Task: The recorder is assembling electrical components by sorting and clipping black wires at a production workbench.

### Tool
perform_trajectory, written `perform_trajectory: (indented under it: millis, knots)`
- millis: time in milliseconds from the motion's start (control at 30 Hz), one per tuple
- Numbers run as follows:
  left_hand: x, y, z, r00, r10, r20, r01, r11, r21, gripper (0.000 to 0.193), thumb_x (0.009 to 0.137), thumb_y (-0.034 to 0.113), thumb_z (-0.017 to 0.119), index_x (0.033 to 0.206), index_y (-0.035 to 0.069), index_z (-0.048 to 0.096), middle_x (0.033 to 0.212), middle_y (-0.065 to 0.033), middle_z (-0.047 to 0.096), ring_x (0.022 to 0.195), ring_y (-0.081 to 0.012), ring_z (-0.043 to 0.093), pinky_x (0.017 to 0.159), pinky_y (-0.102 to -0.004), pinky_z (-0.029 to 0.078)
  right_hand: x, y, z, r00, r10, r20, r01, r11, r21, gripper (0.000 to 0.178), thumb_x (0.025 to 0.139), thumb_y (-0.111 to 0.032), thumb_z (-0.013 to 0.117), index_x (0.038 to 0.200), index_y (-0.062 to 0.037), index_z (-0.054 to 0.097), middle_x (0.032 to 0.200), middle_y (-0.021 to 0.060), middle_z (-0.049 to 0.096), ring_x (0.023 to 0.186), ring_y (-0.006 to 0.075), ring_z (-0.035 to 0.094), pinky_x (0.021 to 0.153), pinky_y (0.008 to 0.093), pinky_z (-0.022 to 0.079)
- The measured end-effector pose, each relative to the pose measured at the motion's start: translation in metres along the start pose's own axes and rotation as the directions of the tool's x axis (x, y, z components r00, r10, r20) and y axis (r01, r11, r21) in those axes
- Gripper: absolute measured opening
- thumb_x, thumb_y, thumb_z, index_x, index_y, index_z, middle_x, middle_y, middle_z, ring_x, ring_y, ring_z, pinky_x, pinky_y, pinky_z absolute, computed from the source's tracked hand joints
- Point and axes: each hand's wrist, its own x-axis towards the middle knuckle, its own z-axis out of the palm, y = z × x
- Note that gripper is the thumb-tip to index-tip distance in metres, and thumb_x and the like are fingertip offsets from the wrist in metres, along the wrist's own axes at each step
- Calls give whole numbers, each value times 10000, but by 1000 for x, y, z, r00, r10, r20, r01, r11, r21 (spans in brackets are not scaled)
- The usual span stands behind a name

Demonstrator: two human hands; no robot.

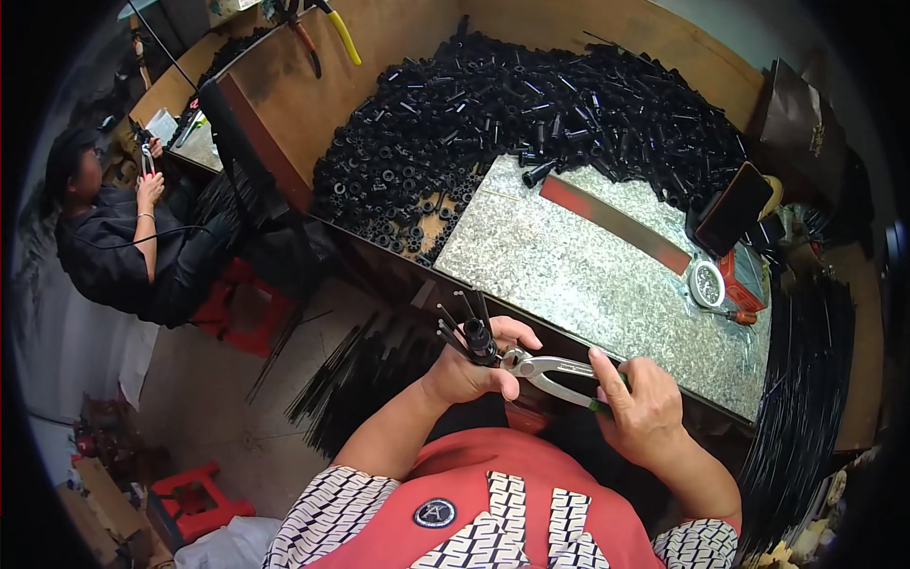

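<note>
My left hand [453, 376] is closed round a black plastic hub [478, 338], with several thin black rods [451, 322] sticking out beside it. Silver pincers [559, 366] with green handles are gripped in my right hand [646, 410], its index finger stretched along a handle. The jaws of the pincers meet the hub's lower end, between the left thumb and fingers. Exactly what the jaws bite on is too small to tell. Both hands are in front of my chest, just off the near edge of a speckled grey slab [540, 251].
Behind the slab lies a big heap of black plastic tubular parts [531, 104]. On the slab are a flat metal bar [616, 225], a round dial [706, 284], a screwdriver [742, 318] and a phone [734, 207]. Long black rods [796, 379] hang at right. A co-worker [118, 232] sits at left.
</note>
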Motion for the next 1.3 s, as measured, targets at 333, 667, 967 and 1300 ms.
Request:
perform_trajectory:
  millis: [333,667,967,1300]
  knots:
    - [0,5,10,999,0,-44,1,1000,23,762,528,504,827,1060,22,571,700,90,481,633,-1,384,544,-194,252,-5,-1,2,999,36,2,-36,999,6,698,662,-41,700,1324,-52,479,806,96,488,662,247,498,566,367,391]
    - [-1,-6,11,999,14,-32,-11,996,84,662,588,311,894,1061,15,537,703,74,496,635,3,410,545,-175,289,-11,3,-2,1000,-11,1,11,997,-82,673,675,-46,682,1319,-34,486,769,92,474,622,240,490,529,363,383]
    - [7,-11,8,994,109,-22,-102,975,199,611,610,280,893,1038,16,547,700,72,500,635,2,419,538,-174,308,-5,-1,-18,972,100,213,-145,967,208,702,651,-23,684,1321,-19,474,747,87,471,592,234,506,508,352,412]
    - [2,-7,6,999,23,-32,-19,993,116,751,540,454,881,1049,7,558,635,92,456,613,-5,400,551,-190,286,-9,-1,-13,996,66,65,-75,987,142,735,646,-30,709,1339,-30,464,766,77,470,646,225,504,532,331,407]
